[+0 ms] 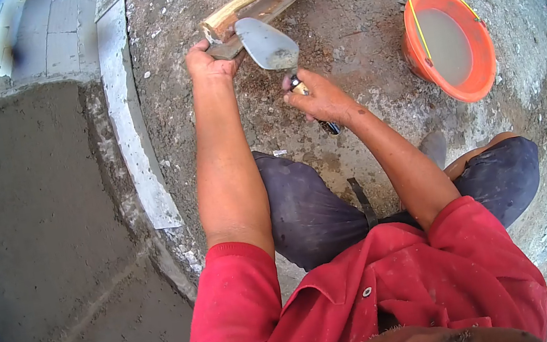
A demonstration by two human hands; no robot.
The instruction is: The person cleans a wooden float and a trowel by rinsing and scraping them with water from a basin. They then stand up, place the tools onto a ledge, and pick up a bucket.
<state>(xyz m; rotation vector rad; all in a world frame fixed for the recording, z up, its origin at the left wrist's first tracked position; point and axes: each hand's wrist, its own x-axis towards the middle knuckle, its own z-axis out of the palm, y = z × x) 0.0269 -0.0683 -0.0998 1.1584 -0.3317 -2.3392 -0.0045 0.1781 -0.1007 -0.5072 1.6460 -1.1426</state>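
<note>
My left hand [211,61] is closed around the near end of a long wooden float [281,5], which has a curved, bark-stripped wooden handle [255,2] on top. In my right hand [319,98] is the dark handle of a trowel [268,43], with the fingers wrapped round it. The trowel's rounded metal blade points up and to the left, in front of the float's near part. Some wet mortar clings to the blade near its neck. From this angle I cannot tell whether the blade touches the float.
An orange bucket [487,61] of murky water, with a yellow handle, stands on the rough dirt ground to the right. Fresh grey mortar [38,206] covers the surface on the left, bordered by a pale strip [135,135]. Grey panels [59,37] lie beyond it.
</note>
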